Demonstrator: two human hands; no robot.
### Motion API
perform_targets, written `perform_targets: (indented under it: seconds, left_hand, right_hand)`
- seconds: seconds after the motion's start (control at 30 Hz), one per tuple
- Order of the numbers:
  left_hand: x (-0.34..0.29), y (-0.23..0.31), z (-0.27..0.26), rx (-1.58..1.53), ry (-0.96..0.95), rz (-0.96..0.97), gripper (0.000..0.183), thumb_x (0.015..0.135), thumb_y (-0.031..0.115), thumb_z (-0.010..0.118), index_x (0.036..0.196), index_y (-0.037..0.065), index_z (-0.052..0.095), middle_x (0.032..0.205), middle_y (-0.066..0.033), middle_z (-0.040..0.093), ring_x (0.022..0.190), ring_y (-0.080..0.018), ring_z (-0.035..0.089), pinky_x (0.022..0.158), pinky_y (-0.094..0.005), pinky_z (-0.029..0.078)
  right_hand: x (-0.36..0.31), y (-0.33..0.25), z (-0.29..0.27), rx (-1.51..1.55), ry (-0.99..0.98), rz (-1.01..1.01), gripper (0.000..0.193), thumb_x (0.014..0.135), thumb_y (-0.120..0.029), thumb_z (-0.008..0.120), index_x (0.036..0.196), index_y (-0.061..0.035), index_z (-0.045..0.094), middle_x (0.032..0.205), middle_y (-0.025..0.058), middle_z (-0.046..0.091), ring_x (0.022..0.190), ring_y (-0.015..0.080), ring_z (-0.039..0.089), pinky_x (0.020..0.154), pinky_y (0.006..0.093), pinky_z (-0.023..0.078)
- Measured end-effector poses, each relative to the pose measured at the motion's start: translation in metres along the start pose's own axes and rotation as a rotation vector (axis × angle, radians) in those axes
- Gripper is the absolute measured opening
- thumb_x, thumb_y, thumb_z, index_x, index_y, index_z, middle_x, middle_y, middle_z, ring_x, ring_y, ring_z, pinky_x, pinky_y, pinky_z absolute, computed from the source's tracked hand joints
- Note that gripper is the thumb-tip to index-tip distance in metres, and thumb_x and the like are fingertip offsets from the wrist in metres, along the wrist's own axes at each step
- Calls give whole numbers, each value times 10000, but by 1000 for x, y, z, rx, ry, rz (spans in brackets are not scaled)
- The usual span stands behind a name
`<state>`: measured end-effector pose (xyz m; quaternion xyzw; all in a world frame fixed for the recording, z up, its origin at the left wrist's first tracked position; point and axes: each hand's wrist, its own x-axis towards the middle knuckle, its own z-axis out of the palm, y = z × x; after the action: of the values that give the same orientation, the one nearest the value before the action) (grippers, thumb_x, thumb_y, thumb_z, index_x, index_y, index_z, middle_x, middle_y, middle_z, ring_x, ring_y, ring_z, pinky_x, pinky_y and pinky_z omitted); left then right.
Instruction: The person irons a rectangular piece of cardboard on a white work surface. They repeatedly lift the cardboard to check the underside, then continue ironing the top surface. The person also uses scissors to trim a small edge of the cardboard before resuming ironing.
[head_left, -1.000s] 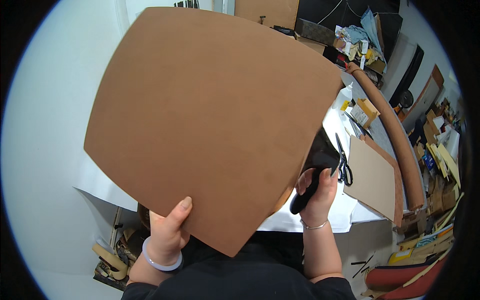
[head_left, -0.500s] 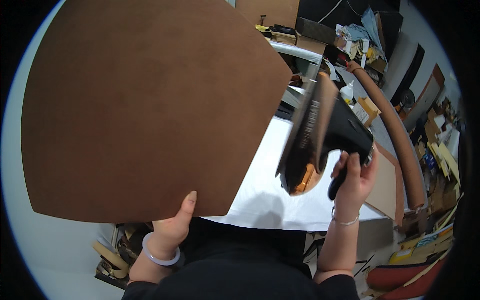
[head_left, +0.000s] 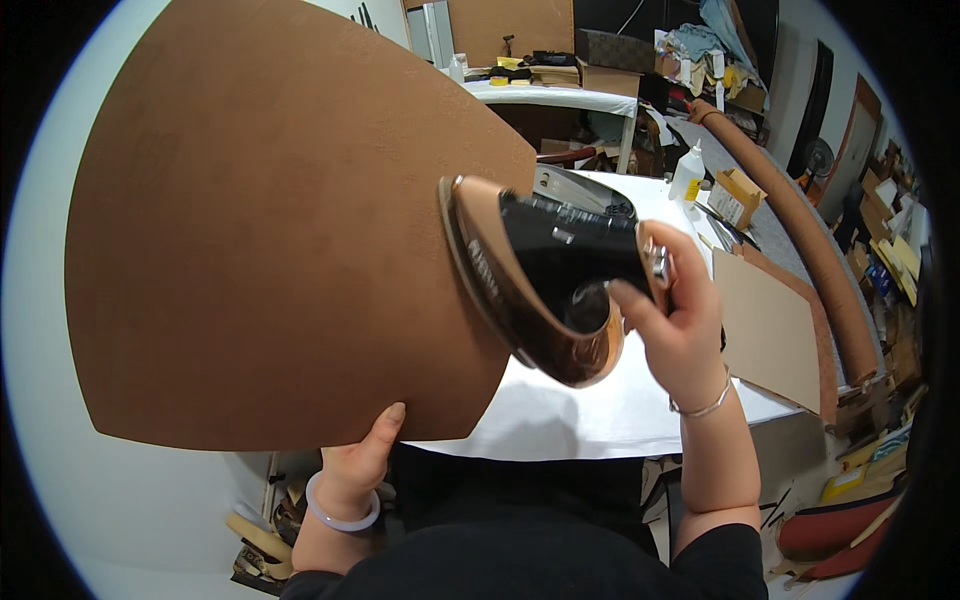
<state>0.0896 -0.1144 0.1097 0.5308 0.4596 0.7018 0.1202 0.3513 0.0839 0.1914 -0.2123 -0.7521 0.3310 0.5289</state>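
Observation:
A large brown sheet that looks like leather (head_left: pixel 260 240) is held up on the left, filling much of the view. My left hand (head_left: pixel 368 450) grips its lower edge, thumb on the front face and the other fingers hidden behind. In my right hand (head_left: pixel 685 325) is a black and copper clothes iron (head_left: pixel 565 265), fingers wrapped round its handle. The iron stands on edge, its soleplate turned toward the sheet's right part. Whether the plate touches the sheet I cannot tell. Behind the iron, a grey and black iron base (head_left: pixel 585 192) lies on the white-covered table (head_left: pixel 545 410).
A white squeeze bottle (head_left: pixel 688 172) and a small open carton (head_left: pixel 737 197) stand beyond the iron. Flat beige board (head_left: pixel 770 320) lies at the table's right. A long brown roll (head_left: pixel 790 230) runs along the right side. Cluttered shelves line the far right.
My right hand has brought the iron leftward and turned its soleplate toward the brown sheet, over whose right part it now appears. The sheet sits slightly differently in view, still in my left hand.

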Motion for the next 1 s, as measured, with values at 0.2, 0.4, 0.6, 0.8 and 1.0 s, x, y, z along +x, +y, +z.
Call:
perform_targets:
  seconds: [0.2, 0.4, 0.6, 0.8, 1.0]
  left_hand:
    - [-6, -18, -27, -16, 24, -32, 425, 984, 28, 710, 1400, 11, 621, 1388, -106, 648, 1270, -241, 618, 1142, -413, 450]
    - [-8, -22, -37, -113, 23, -3, 541, 975, 18, 719, 1488, 23, 547, 1444, -116, 617, 1328, -262, 597, 1173, -429, 437]
    - [-22, -19, -48, -225, 30, -38, 601, 945, 23, 745, 1506, 33, 530, 1483, -128, 600, 1378, -292, 574, 1185, -458, 430]
    - [-34, -11, -65, -293, -71, 5, 607, 898, 31, 792, 1464, 33, 572, 1425, -118, 647, 1317, -299, 625, 1144, -467, 474]
    - [-43, -6, -76, -211, -14, -26, 603, 896, 43, 793, 1458, 34, 575, 1413, -126, 652, 1305, -297, 631, 1137, -465, 480]
  right_hand:
    - [-33, -23, 0, -196, -266, -158, 662, 772, -45, 927, 1336, -2, 585, 1142, 167, 743, 983, 221, 762, 882, 311, 612]
    - [-43, -29, 7, -294, -228, -304, 794, 658, -59, 1003, 1333, -10, 589, 1102, 185, 760, 958, 280, 793, 820, 323, 645]
    - [-31, -23, 4, -350, -37, -335, 727, 724, -73, 970, 1342, -47, 588, 1089, 152, 747, 837, 211, 759, 737, 302, 625]
    - [-16, -11, -3, -276, 181, -254, 554, 864, -121, 892, 1336, -55, 610, 932, 58, 704, 700, 98, 616, 640, 228, 529]
    - [-9, -15, -7, -127, 250, -96, 448, 954, -128, 824, 1331, -47, 595, 831, 9, 698, 705, 47, 616, 597, 193, 450]
